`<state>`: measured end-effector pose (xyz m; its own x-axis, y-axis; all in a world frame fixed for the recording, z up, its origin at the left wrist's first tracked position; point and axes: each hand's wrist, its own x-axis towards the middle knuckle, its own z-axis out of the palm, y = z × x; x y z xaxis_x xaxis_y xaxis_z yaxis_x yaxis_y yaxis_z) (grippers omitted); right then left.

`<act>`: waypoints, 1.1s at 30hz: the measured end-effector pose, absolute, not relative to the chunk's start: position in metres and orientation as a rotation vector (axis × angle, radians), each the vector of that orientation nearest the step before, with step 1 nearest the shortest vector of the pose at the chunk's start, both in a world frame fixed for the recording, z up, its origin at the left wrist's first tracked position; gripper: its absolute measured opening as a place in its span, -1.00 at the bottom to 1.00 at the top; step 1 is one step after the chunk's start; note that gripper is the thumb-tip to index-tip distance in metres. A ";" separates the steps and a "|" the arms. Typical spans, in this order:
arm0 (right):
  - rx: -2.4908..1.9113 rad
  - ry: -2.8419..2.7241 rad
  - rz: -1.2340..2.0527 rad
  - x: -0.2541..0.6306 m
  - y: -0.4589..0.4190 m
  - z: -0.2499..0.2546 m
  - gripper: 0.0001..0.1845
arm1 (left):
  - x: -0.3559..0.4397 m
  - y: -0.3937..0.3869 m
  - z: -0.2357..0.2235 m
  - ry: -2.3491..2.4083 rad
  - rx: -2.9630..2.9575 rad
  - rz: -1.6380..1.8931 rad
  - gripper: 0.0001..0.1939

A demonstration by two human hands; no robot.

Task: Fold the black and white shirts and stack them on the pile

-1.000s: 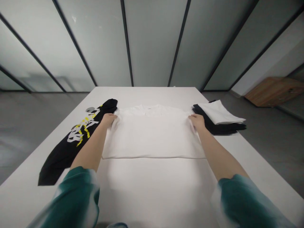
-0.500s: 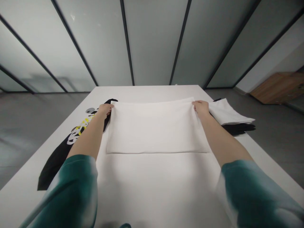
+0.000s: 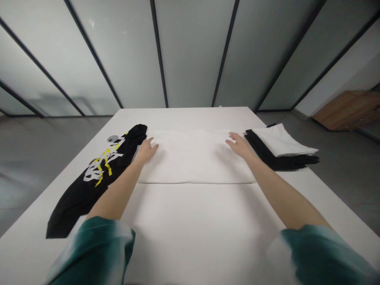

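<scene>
A folded white garment (image 3: 194,158) lies flat across the middle of the white table (image 3: 192,233). My left hand (image 3: 146,150) rests on its left end with fingers spread, holding nothing. On the right end lies my right hand (image 3: 239,145), fingers also stretched out and flat on the cloth. Both forearms reach forward out of green and white sleeves.
A black garment with white and yellow print (image 3: 95,174) lies stretched out at the left of the table. At the right sits a folded white garment (image 3: 280,143) on top of a folded black one (image 3: 277,158). Glass wall panels stand behind; a wooden box (image 3: 346,109) is far right.
Both hands gripped the white garment's near corners, lifted and carried them away from me, folding it over. They have let go and now lie flat on the narrower folded cloth.
</scene>
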<state>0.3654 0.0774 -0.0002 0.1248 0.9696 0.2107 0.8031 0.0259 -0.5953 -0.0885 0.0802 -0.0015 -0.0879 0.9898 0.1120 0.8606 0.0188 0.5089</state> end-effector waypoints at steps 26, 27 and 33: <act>-2.068 -2.323 0.025 0.392 -0.001 -0.040 -0.31 | -0.081 -0.020 -0.014 1.894 2.461 -0.012 -0.45; -2.052 -2.340 0.013 0.396 0.008 -0.038 -0.32 | -0.077 -0.026 -0.010 1.903 2.449 -0.027 -0.45; -2.240 -1.932 -0.227 0.393 0.058 -0.019 -0.23 | -0.038 -0.063 0.018 1.666 2.429 -0.173 -0.48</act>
